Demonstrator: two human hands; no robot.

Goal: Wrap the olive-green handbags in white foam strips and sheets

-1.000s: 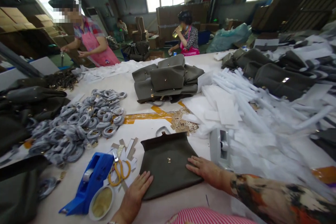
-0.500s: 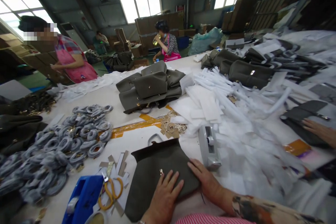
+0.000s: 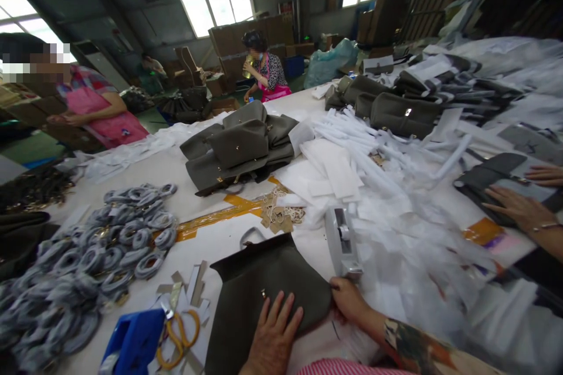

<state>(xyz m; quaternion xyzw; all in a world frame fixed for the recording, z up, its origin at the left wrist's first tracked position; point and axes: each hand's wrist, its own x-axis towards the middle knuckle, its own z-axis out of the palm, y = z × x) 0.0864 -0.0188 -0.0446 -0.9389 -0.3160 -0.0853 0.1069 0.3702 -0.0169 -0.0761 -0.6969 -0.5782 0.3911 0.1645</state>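
A dark olive bag (image 3: 246, 281) lies on the table in front of me, its flap spread out and a small metal clasp showing. My left hand (image 3: 275, 334) rests flat on its lower part with the fingers apart. At the bag's right corner my right hand (image 3: 349, 302) has its fingers closed on the edge. A grey handle (image 3: 251, 235) sticks out behind the bag's far edge. Just beyond my right hand stands a grey tape dispenser (image 3: 343, 243).
Orange-handled scissors (image 3: 178, 334) and a blue tape dispenser (image 3: 132, 343) lie at left, near coiled grey straps (image 3: 109, 252). Stacked bags (image 3: 240, 143) stand behind. White wrapping (image 3: 409, 234) covers the right, where another person's hands (image 3: 519, 208) touch a bag.
My right hand has gone from lying spread on the bag to gripping its right corner. The view has shifted, and a second hand of the person at right has appeared.
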